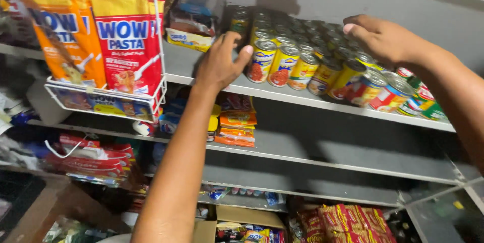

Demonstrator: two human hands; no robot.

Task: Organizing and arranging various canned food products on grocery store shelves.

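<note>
Several yellow and red labelled tin cans stand in rows on a grey shelf. My left hand reaches up to the left end of the front row, fingers spread, thumb touching the leftmost can. My right hand rests over the cans at the right side of the rows, fingers curled on the can tops. Neither hand has lifted a can.
A white wire rack with orange and red pasta bags hangs at left. A clear tub sits beside the cans. Lower shelves hold snack packets and red packs; cardboard boxes stand below.
</note>
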